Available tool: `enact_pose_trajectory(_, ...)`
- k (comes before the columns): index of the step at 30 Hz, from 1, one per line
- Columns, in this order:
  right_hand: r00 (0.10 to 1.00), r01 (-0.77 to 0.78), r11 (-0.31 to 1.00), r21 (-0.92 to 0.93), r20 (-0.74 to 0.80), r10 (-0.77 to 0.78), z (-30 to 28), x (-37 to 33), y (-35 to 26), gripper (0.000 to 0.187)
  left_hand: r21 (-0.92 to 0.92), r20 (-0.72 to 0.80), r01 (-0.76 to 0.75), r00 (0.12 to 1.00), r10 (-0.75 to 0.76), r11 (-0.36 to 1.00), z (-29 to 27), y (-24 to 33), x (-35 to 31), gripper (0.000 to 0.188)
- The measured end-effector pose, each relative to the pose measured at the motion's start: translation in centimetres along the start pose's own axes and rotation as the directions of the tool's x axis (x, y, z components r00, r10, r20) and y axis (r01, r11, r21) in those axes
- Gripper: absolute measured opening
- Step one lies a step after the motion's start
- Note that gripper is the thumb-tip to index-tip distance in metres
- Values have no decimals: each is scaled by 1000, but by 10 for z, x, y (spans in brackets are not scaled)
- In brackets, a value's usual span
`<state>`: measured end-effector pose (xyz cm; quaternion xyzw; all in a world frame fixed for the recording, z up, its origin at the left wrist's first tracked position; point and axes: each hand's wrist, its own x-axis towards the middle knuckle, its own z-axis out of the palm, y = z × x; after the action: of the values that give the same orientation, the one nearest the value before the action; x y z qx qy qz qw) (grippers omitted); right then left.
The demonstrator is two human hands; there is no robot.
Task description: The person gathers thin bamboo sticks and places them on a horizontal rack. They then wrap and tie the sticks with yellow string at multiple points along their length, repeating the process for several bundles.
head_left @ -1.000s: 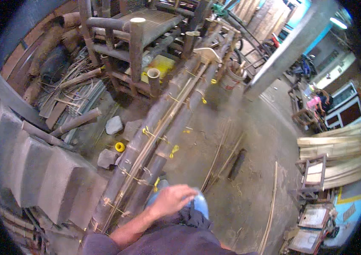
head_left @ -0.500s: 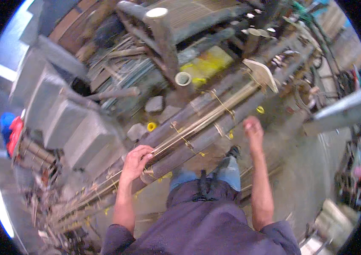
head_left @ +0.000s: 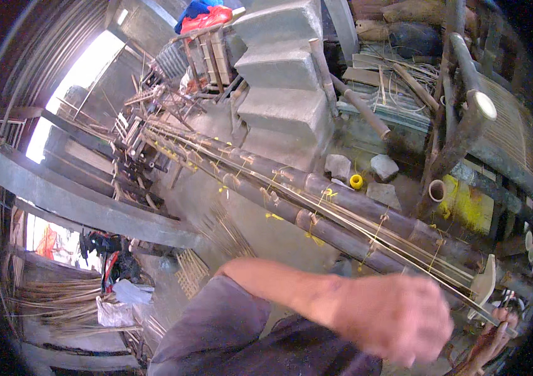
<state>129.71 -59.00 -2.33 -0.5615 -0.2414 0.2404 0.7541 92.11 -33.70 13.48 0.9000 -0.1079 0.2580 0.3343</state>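
Two long dark bamboo poles (head_left: 398, 229) run side by side from the far left to the lower right, tied across with thin yellow cords. Pale thin bamboo strips (head_left: 341, 203) lie lengthwise between them. My left hand (head_left: 398, 316) is held up in front of the poles, large and smeared by motion, its fingers curled downward and partly hidden. At the right rim, my right hand (head_left: 498, 329) pinches the end of a thin pale strip (head_left: 476, 307), beside a cream-coloured curved board (head_left: 484, 282) standing across the poles' end.
Concrete steps (head_left: 285, 78) rise behind the poles. A yellow roll (head_left: 356, 182) and stones (head_left: 384, 167) lie on the floor beyond. At the right stands a frame of thick bamboo (head_left: 451, 141). A slatted bamboo piece (head_left: 190, 272) and a white bag (head_left: 114, 312) lie left.
My view has swung toward the left end of the poles. My left hand has left the strips and come up close. My right hand, earlier raised away from the strips, now grips a strip's end.
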Motion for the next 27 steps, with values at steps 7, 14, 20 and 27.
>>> enact_pose_trajectory(7, 945, -89, 968, -233, -328, 7, 121, 9, 0, 21, 112, 146, 672, 717, -681, 732, 77, -119, -11, 37)
enact_pose_trajectory(14, 737, 598, 801, 21, 377, -561, 245, -3, -14, 25, -71, 178, 668, 740, -649, 741, 86, -179, -59, 45)
enact_pose_trajectory(20, 968, 185, 947, -262, -119, -222, 234, 21, 78, 17, 111, 221, 788, 574, -789, 605, 82, -183, -31, 55)
enact_pose_trajectory(27, 964, -243, 961, 134, 143, 224, 284, -16, 138, 35, 137, 32, 786, 605, -796, 603, 89, -187, -44, 53)
